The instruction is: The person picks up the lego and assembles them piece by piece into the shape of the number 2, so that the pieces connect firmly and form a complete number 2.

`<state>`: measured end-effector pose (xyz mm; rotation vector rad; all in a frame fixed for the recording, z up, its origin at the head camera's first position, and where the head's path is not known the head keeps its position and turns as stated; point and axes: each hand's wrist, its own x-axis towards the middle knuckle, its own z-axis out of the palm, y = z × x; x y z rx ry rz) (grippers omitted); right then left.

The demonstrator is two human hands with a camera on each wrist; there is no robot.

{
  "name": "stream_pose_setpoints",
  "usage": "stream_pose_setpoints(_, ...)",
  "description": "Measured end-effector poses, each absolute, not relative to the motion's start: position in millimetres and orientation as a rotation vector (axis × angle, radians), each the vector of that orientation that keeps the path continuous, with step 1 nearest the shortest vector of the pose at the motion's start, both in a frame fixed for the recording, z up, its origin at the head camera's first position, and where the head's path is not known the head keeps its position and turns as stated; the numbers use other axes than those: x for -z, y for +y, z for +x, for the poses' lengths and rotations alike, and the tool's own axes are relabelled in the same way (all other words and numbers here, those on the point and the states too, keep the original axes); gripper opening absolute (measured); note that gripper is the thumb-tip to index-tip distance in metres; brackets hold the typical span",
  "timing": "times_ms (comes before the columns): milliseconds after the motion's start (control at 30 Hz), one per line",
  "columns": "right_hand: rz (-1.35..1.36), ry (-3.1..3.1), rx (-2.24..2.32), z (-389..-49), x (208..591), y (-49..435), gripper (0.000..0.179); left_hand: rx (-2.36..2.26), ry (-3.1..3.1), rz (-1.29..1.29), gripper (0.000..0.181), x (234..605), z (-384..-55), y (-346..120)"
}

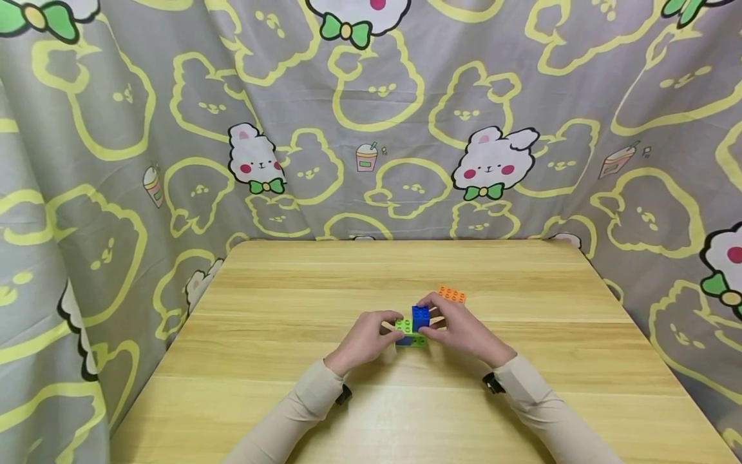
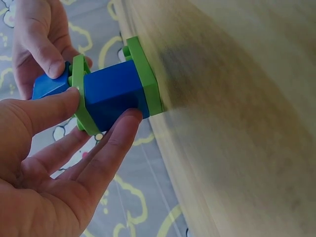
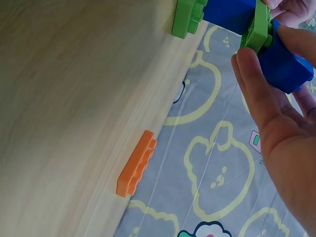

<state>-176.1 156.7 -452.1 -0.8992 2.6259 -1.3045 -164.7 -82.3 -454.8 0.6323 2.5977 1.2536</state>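
Note:
A small stack of toy building bricks stands on the table in front of me. Its base is a flat green brick (image 2: 146, 74), with a blue brick (image 2: 114, 94) upon it and a second flat green brick (image 1: 403, 325) across the top. My left hand (image 1: 365, 338) holds the stack from the left, thumb at the upper green brick's edge and a fingertip against the lower blue brick. Between the thumb and fingers of my right hand (image 1: 466, 330) is another blue brick (image 1: 420, 316), gripped over the studs at the right end of the upper green brick.
A flat orange brick (image 1: 452, 295), studs up, lies on the wooden table (image 1: 278, 386) just beyond my right hand. Behind the table hangs a grey patterned curtain (image 1: 406, 116), which also runs down both sides.

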Motion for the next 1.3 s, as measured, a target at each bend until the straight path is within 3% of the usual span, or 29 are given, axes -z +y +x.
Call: stream_pose_setpoints(1300, -0.929, 2.590, 1.370, -176.0, 454.1, 157.3, 0.036, -1.252, 2.595, 0.620, 0.034, 454.2, -164.0, -82.3)
